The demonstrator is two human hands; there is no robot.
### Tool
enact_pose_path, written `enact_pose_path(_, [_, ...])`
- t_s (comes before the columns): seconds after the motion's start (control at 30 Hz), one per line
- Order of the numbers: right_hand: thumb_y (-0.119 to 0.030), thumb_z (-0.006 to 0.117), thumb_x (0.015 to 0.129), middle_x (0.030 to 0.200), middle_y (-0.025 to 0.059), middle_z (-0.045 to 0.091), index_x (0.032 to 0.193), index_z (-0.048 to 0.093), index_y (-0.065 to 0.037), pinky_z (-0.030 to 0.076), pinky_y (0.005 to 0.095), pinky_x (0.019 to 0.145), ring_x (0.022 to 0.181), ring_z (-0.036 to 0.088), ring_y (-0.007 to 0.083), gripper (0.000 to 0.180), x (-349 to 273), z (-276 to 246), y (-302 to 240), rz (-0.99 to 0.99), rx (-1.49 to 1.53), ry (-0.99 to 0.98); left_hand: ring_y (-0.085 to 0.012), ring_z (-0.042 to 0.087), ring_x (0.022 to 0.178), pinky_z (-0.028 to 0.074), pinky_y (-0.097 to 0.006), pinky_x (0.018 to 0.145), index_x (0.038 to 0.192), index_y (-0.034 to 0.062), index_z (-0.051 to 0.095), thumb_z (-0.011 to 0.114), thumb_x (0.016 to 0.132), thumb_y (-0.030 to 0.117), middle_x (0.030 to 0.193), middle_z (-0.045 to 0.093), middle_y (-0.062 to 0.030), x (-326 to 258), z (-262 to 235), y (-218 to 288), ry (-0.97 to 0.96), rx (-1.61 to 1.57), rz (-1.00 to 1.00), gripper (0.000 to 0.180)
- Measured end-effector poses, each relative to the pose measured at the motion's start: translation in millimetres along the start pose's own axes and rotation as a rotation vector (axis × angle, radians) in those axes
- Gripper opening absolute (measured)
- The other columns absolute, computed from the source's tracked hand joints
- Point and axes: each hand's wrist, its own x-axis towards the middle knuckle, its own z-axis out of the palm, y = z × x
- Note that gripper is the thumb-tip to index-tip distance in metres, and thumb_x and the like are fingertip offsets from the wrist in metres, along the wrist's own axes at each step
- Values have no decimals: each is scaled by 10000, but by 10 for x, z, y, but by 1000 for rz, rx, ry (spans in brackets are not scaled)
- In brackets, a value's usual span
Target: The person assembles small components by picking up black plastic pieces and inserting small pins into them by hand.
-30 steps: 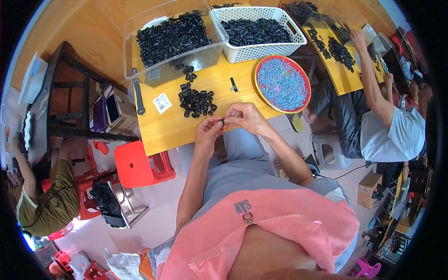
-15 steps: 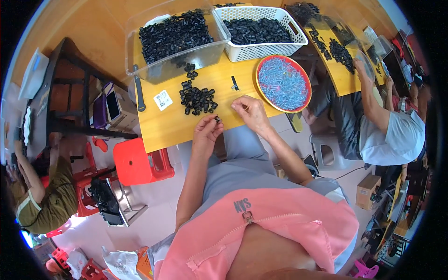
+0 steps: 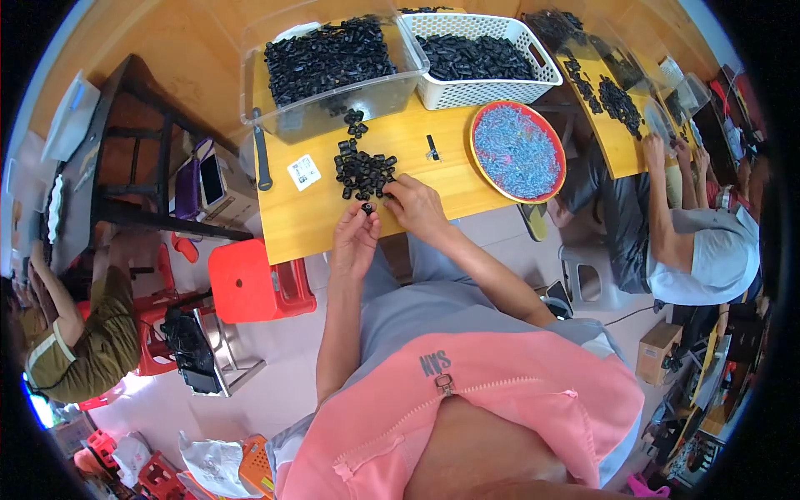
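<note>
My left hand (image 3: 354, 242) and my right hand (image 3: 415, 208) meet at the near edge of a yellow wooden table (image 3: 292, 221). Together they pinch one small black plastic part (image 3: 367, 207) between their fingertips. Just beyond the fingers lies a loose pile of the same black parts (image 3: 364, 171). A single black part (image 3: 432, 150) lies apart to the right of the pile. A round red tray (image 3: 477, 162) filled with small blue pieces sits to the right of my right hand.
At the table's far side stand a clear plastic bin (image 3: 333, 112) and a white basket (image 3: 487, 92), both full of black parts. A dark tool (image 3: 262, 150) and a white label (image 3: 304, 172) lie left. Another person (image 3: 692, 242) works at the right; a red stool (image 3: 254, 279) stands left.
My hands have moved a little forward toward the pile, and the fingertips have closed together around the small black part.
</note>
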Motion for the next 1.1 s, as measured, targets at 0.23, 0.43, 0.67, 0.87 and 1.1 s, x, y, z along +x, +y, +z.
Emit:
enact_pose_path(0.23, [-20, 548, 691, 751, 145, 501, 799, 496, -20, 443, 419, 603, 706, 540, 334, 119, 41, -21, -23, -51, -162, -113, -145, 600, 786, 513, -236, 724, 969, 32, 553, 547, 828, 40, 902, 602, -91, 20, -27, -42, -1, 46, -21, 141])
enact_pose_path(0.43, [-33, 551, 652, 731, 178, 539, 801, 518, -4, 452, 409, 599, 683, 545, 355, 155, 40, -96, -10, -51, -128, -185, -145, 600, 782, 518, -239, 715, 984, 31, 553, 551, 825, 39, 902, 600, -93, -4, -41, -67, -26, -40, -31, 159])
enact_pose_path(0.67, [-27, 564, 762, 712, 75, 622, 872, 618, 16, 484, 222, 588, 637, 598, 90, 130, -69, -304, 202, 477, 697, -226, -147, 599, 793, 523, -243, 724, 1015, 20, 563, 554, 819, 26, 906, 600, -96, 31, 30, -136, -14, -38, -98, 197])
enact_pose_path(0.87, [-28, 541, 824, 795, 58, 623, 976, 587, 12, 495, 210, 644, 709, 603, 88, 164, -50, -501, -1, 445, 983, -231, -155, 612, 786, 527, -244, 711, 1001, 7, 574, 561, 813, 23, 878, 615, -86, 46, 84, -193, 23, 90, -58, 190])
enact_pose_path(1.1, [-15, 542, 815, 806, 58, 632, 930, 593, 23, 485, 216, 641, 729, 605, 97, 131, -86, -482, -116, 285, 642, -146, -150, 615, 749, 521, -244, 678, 979, 3, 580, 556, 814, 14, 838, 619, -80, 25, 124, -197, 32, 219, -35, 168])
